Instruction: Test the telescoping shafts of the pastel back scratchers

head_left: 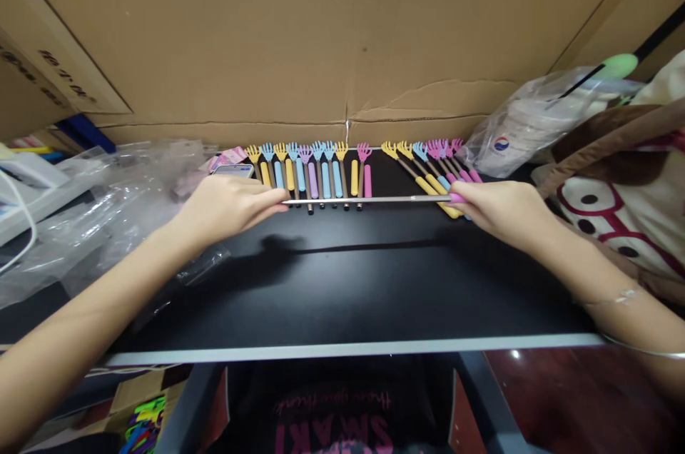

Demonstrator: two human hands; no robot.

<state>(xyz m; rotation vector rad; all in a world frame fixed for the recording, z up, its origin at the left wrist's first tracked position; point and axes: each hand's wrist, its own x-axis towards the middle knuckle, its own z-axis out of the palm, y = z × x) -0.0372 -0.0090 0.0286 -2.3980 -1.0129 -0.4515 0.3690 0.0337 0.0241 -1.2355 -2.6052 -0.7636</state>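
A thin metal telescopic back scratcher rod [369, 200] stretches level between my hands above the black table [342, 297], casting a shadow on it. My left hand [235, 205] is closed around the rod's left end, which the fingers hide. At the other end my right hand [495, 208] grips a pink part [457, 197], mostly covered by the fingers. Behind the rod lies a row of hand-shaped back scratchers [305, 154] in yellow, blue, purple and pink, with coloured grip sleeves [313, 181] among their shafts. Further right, more back scratchers [428, 184] lie slanted side by side.
Clear plastic bags [139, 190] and a phone [232, 170] are on the left. A bagged white cup [508, 143] and a plush bag with red glasses [615, 211] stand right. A cardboard wall [321, 33] closes the back. Below left is a box of colourful items [144, 422].
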